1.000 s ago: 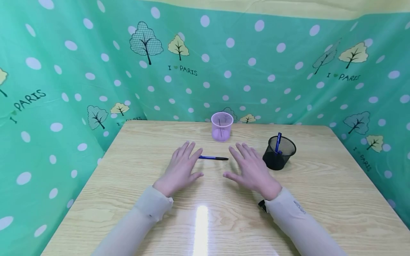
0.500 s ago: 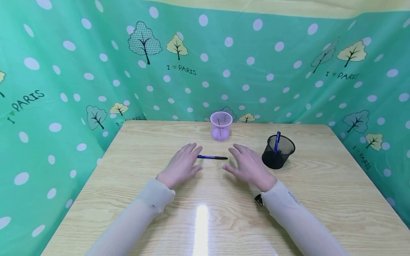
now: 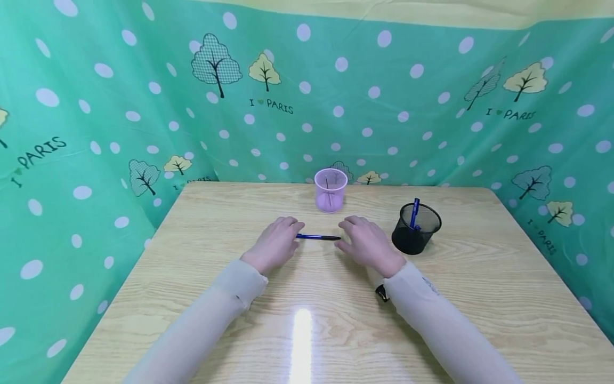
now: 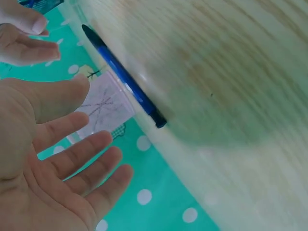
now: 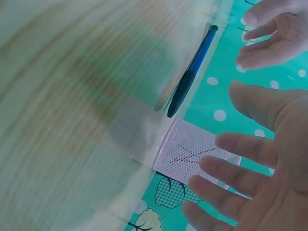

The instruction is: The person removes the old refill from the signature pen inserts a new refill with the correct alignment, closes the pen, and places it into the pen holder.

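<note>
With left hand [image 3: 275, 242] and right hand [image 3: 368, 244] both unclenched, empty, we flanked the pen [image 3: 318, 237] — a careless nudge, we judged, could have sent it rolling

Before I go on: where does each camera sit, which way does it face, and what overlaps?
Head: worn on the head, looking forward and down at the table and patterned curtain; both sleeves, left hand and right hand show.
Left wrist: on that wrist, looking at the pen; left hand large, part of the right hand upper left.
Right wrist: on that wrist, looking at the same pen; right hand large, left hand upper right.
Shared: both wrist views show the pen and lilac cup.
</note>
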Motion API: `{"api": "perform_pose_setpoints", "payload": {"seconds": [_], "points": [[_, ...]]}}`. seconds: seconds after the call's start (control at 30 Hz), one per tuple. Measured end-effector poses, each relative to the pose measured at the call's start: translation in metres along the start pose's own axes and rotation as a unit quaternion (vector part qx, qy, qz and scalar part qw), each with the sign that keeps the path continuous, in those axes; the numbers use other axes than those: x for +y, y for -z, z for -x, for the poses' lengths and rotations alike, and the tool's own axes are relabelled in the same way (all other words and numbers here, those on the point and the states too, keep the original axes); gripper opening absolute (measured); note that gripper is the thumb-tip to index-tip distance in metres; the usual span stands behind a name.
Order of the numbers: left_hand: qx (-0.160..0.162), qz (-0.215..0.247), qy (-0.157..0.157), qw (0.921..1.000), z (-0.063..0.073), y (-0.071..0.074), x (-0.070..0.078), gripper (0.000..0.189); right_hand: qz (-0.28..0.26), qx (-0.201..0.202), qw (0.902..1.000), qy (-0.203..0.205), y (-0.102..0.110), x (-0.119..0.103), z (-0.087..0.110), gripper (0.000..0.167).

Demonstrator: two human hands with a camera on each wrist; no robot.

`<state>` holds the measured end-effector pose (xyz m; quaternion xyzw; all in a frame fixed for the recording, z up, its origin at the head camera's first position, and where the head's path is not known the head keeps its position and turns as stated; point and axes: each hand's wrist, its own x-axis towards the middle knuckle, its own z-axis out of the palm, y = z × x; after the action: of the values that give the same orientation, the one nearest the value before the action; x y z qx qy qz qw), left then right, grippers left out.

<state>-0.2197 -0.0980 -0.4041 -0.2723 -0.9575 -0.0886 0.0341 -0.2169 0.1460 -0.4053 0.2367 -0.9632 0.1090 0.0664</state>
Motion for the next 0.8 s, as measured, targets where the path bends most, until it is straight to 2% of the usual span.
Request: {"api": "perform_pose_setpoints", "payload": {"seconds": [0.13, 0.3, 0.8], "points": [[-0.024, 0.011, 0.013, 0.9996, -0.005, -0.006, -0.001, 0.047, -0.012, -0.013, 0.9998, -0.011, 0.001, -0.002, -0.004, 0.050], [-0.026, 0.011, 0.019, 0.9994, -0.011, -0.011, -0.003, 0.044, -0.019, -0.025, 0.9994, -0.014, 0.001, -0.005, -0.011, 0.048], [-0.052, 0.014, 0.039, 0.9978, -0.023, -0.010, -0.007, 0.040, -0.004, -0.073, 0.9968, -0.031, -0.006, -0.004, -0.028, 0.045]]}}
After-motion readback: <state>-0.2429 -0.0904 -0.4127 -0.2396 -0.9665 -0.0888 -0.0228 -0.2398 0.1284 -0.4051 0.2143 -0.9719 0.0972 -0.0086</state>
